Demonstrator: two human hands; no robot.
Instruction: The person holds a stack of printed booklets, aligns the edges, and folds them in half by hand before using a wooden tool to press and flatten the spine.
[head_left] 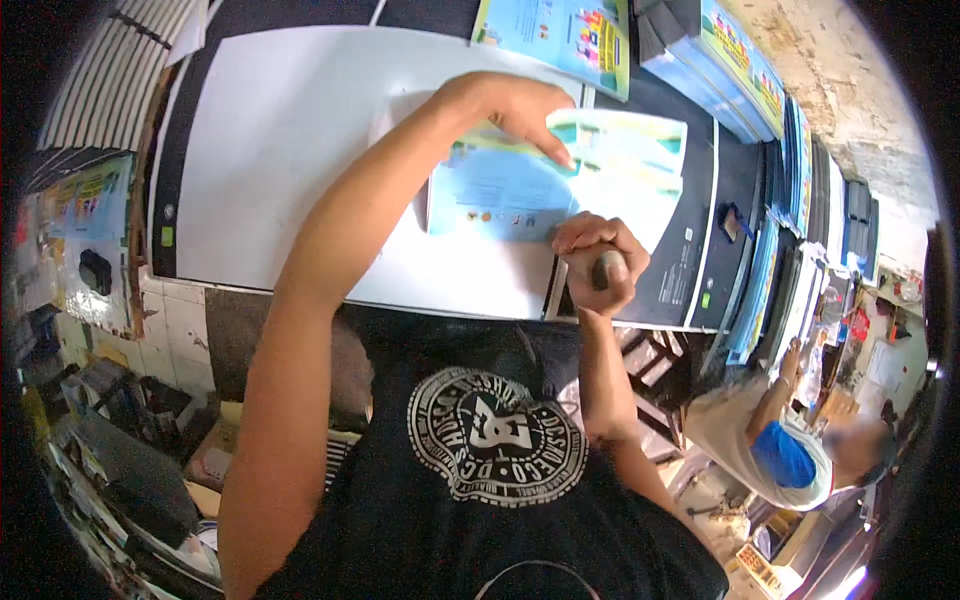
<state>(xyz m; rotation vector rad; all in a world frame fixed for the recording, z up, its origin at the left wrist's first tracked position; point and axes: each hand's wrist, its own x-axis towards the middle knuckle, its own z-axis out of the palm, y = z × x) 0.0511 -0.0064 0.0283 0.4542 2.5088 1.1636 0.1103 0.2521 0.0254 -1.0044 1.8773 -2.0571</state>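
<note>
Left hand [535,125]: thumb and fingers spread over an open blue-and-green paper booklet [495,190], we judge to keep pages flat.
Right hand [605,262]: curled tightly round a dark, rounded object [607,271]; we cannot tell its far end.
Booklet position: on a white rectangular sheet [285,135], apparently for backing.

Bright work surface, dark curved rim.
Glare washes out the pages [640,185] just right of the left hand [525,118], while the white board [260,150] on its left glows more evenly. Fine print below the hand blurs; far outward, edges bend into grainy black.
</note>
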